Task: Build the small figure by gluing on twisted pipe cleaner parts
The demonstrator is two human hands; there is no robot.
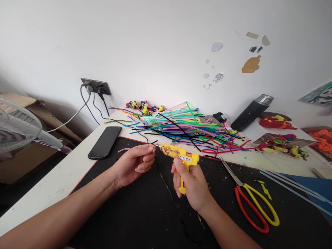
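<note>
My right hand (190, 180) is wrapped round the handle of a yellow glue gun (173, 151), whose nozzle points left. Just left of the nozzle, my left hand (138, 162) pinches a small dark piece at its fingertips, too small to make out fully. A short black stem (155, 142) shows beside those fingertips. Behind the left hand lies a pink stem (123, 149). Both hands are over a black mat (124, 218), and a dark cord runs down the mat between them.
Scissors (242, 185) with red and yellow handles lie right, near clear glue sticks (293, 186). A phone (105, 142) lies left. Behind are piled colourful pipe cleaners (181, 121), small figures (145, 108) and a leaning black flask (251, 112). A fan (19, 121) stands far left.
</note>
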